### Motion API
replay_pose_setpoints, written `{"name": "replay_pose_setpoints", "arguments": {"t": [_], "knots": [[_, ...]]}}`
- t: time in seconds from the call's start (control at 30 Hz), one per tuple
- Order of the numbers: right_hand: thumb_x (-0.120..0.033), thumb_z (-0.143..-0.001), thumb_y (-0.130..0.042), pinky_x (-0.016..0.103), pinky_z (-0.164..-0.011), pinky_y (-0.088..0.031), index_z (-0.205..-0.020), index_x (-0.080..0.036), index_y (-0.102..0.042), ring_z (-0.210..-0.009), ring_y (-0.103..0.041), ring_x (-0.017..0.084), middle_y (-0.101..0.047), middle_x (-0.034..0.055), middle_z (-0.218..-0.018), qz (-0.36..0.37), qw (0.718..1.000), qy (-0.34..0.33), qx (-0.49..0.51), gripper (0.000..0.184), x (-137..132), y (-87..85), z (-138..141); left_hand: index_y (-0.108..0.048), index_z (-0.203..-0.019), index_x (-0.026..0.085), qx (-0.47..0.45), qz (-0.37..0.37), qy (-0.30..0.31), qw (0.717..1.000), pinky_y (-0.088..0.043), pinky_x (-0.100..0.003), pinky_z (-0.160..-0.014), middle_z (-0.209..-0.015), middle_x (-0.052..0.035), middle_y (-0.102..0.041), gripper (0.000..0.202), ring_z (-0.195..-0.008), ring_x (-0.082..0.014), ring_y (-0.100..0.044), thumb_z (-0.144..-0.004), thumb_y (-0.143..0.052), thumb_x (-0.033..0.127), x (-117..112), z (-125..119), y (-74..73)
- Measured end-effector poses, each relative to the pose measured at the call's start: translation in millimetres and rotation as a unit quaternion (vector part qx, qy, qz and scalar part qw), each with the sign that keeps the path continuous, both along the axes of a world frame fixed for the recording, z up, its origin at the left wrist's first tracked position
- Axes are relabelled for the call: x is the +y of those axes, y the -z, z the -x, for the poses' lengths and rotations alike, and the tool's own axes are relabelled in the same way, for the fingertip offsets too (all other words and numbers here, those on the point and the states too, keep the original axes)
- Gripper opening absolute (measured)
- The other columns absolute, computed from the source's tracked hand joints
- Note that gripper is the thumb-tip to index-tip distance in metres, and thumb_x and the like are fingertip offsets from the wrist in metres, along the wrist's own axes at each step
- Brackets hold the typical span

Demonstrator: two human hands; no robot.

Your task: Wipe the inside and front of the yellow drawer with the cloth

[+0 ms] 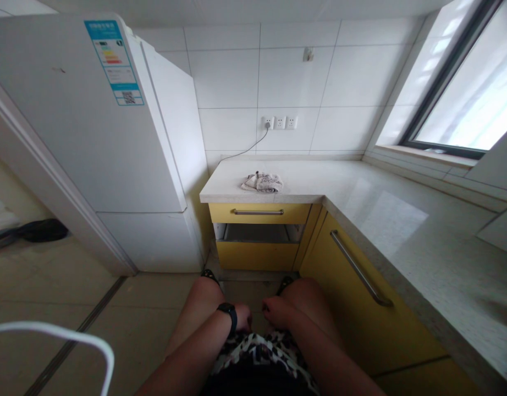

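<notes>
Both hands rest low between the knees: left hand (242, 318) and right hand (276, 312), each grip loosely curled and empty. A crumpled cloth (262, 182) lies near the counter (361, 192) front edge, above the open drawer (257, 234).

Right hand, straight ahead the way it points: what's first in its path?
The right hand points inward toward the left hand, so it would likely meet that hand first. Only a small gap shows between them over the patterned garment; depth is unclear.

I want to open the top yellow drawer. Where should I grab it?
Grab the silver bar handle across the top yellow drawer, at its middle. Come from the front and curl your fingers over it: it lies level and stands off the drawer face.
</notes>
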State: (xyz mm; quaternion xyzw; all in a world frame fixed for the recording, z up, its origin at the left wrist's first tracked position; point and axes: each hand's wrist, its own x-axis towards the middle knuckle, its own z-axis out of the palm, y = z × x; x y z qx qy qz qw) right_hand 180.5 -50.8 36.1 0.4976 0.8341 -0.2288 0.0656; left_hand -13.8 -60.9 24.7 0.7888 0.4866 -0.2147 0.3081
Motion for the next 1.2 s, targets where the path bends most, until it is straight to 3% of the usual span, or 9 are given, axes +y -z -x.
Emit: {"name": "replay_pose_setpoints", "arguments": {"t": [0.23,0.5,0.67,0.9,1.07,1.2], "knots": [[-0.027,-0.079,-0.050,0.030,-0.075,-0.043,-0.102,-0.021,-0.069,-0.095,-0.065,0.024,-0.070,0.0105,-0.104,0.001,1.000,-0.004,0.002,0.031,1,1.6,0,-0.075,-0.101,0.032,0.027,0.024,0.000,0.999,-0.054,-0.038,-0.078,-0.099,-0.0035,-0.074,0.037,-0.089,-0.0259,-0.069,-0.068,-0.065,0.042,-1,-2,-8.9],[-0.027,-0.078,-0.049,0.030,-0.074,-0.043,-0.103,-0.021,-0.070,-0.095,-0.066,0.025,-0.070,0.0103,-0.104,-0.002,1.000,-0.001,-0.001,0.033,0,-1.8,-1,-0.076,-0.100,0.032,0.026,0.033,0.002,0.999,-0.054,-0.036,-0.076,-0.098,-0.0029,-0.074,0.036,-0.085,-0.0241,-0.069,-0.067,-0.065,0.043,3,-1,3.1],[-0.026,-0.078,-0.049,0.029,-0.074,-0.044,-0.103,-0.020,-0.070,-0.095,-0.066,0.023,-0.070,0.0102,-0.104,0.002,1.000,-0.001,-0.001,0.033,1,0.1,-1,-0.076,-0.099,0.031,0.033,0.021,-0.011,0.999,-0.054,-0.035,-0.076,-0.096,-0.0032,-0.074,0.035,-0.084,-0.0239,-0.069,-0.065,-0.067,0.037,2,-3,1.9],[-0.026,-0.078,-0.049,0.030,-0.074,-0.043,-0.103,-0.020,-0.070,-0.095,-0.066,0.024,-0.071,0.0101,-0.104,0.001,1.000,-0.001,0.003,0.033,1,-1.6,-1,-0.077,-0.098,0.028,0.045,0.014,-0.014,0.999,-0.054,-0.042,-0.078,-0.100,-0.0078,-0.073,0.038,-0.088,-0.0293,-0.069,-0.063,-0.067,0.042,3,-4,2.9],[-0.027,-0.078,-0.050,0.029,-0.073,-0.044,-0.104,-0.021,-0.070,-0.093,-0.065,0.023,-0.070,0.0101,-0.104,0.005,1.000,0.002,0.000,0.033,-1,-5.5,0,-0.077,-0.097,0.023,0.046,0.036,-0.003,0.998,-0.055,-0.038,-0.070,-0.092,-0.0088,-0.074,0.040,-0.078,-0.0267,-0.069,-0.064,-0.065,0.041,5,-1,6.8],[-0.027,-0.079,-0.050,0.029,-0.074,-0.043,-0.104,-0.020,-0.070,-0.094,-0.065,0.023,-0.070,0.0106,-0.104,0.002,1.000,0.000,0.002,0.033,-2,-6.3,0,-0.076,-0.098,0.020,0.051,0.048,0.007,0.998,-0.056,-0.035,-0.070,-0.093,-0.0098,-0.074,0.037,-0.081,-0.0260,-0.069,-0.066,-0.065,0.035,6,0,10.5]]}}
